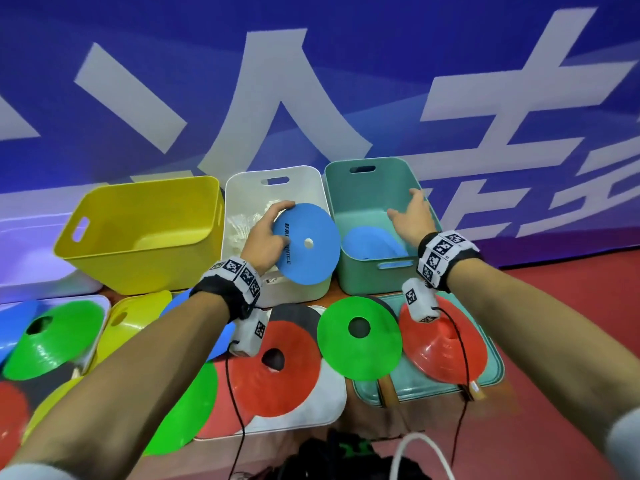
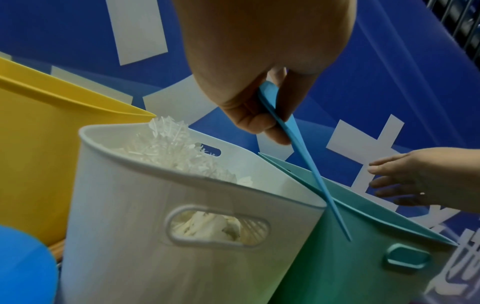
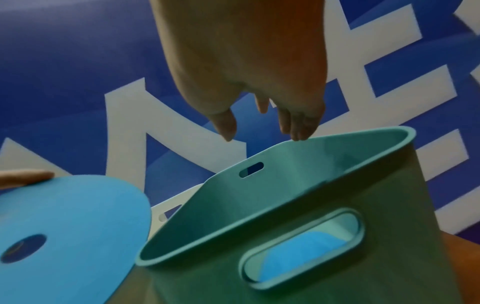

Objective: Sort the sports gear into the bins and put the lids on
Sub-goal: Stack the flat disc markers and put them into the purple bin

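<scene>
At nine o'clock the yellow bin (image 1: pixel 138 233) stands empty. At centre the left hand (image 1: pixel 265 233) pinches a blue disc cone (image 1: pixel 306 244) by its rim over the white bin (image 1: pixel 277 188), tilted toward the teal bin (image 1: pixel 367 275) at two o'clock, probably to join the blue cones there. The right hand (image 1: pixel 412 216) hovers there, fingers spread, holding nothing.

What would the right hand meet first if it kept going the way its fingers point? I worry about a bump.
Probably the teal bin's far rim; the right hand's fingertips already sit right at it, though depth is unclear.
</scene>
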Demonstrator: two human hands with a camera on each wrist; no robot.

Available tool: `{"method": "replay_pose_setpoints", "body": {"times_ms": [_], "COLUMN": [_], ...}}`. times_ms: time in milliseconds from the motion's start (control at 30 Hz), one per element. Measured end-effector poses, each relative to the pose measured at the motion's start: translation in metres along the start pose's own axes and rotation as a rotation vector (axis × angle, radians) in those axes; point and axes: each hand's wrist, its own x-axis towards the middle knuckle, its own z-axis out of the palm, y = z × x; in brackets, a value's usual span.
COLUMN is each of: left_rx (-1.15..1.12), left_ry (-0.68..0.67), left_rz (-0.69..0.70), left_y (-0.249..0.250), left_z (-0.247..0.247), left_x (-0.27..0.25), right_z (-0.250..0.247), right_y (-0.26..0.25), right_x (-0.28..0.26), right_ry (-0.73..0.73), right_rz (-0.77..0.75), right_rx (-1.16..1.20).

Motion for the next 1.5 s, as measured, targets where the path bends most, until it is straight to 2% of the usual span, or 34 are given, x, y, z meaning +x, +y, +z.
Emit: {"method": "replay_pose_setpoints", "body": {"times_ms": [100,233,333,400,533,833,900,1067,1133,1233,1300,1500], "left_rx": [-0.012,-0.072,-0.095,-0.089,-0.068,0.069,0.104,0.218,0.273,0.315,0.346,0.428], "left_ry": [0.004,-0.009,-0.063,-0.089,-0.121,-0.096,-0.096,-0.109,-0.112,-0.105,-0.102,-0.132], "left_rz": [-0.004,0.001,0.032,0.045,0.033,-0.015,-0.021,-0.020,-0.012,0.003,0.024,0.049], "left_y": [0.003,0.006,0.014,0.018,0.025,0.038,0.037,0.029,0.026,0.021,0.018,-0.005], "left_z": [0.001,0.005,0.011,0.014,0.016,0.036,0.044,0.056,0.055,0.052,0.051,0.041], "left_x": [0.004,0.010,0.011,0.012,0.016,0.028,0.028,0.022,0.019,0.015,0.010,-0.007], "right_z": [0.011,0.028,0.035,0.035,0.028,0.005,0.004,-0.005,-0.009,-0.009,-0.006,0.012], "right_y": [-0.003,-0.016,-0.028,-0.033,-0.030,-0.021,-0.013,0.001,0.006,0.012,0.015,0.021], "right_x": [-0.009,-0.027,-0.035,-0.036,-0.026,-0.016,-0.011,0.003,0.009,0.014,0.013,-0.015], "right_ry": [-0.092,-0.328,-0.468,-0.498,-0.402,-0.459,-0.388,-0.104,-0.067,-0.118,-0.156,-0.165], "right_rz": [-0.120,-0.304,-0.329,-0.323,-0.298,-0.215,-0.203,-0.152,-0.115,-0.080,-0.071,-0.199], "right_rx": [-0.034,0.050,0.155,0.201,0.164,0.330,0.357,0.414,0.332,0.008,-0.101,-0.317]}}
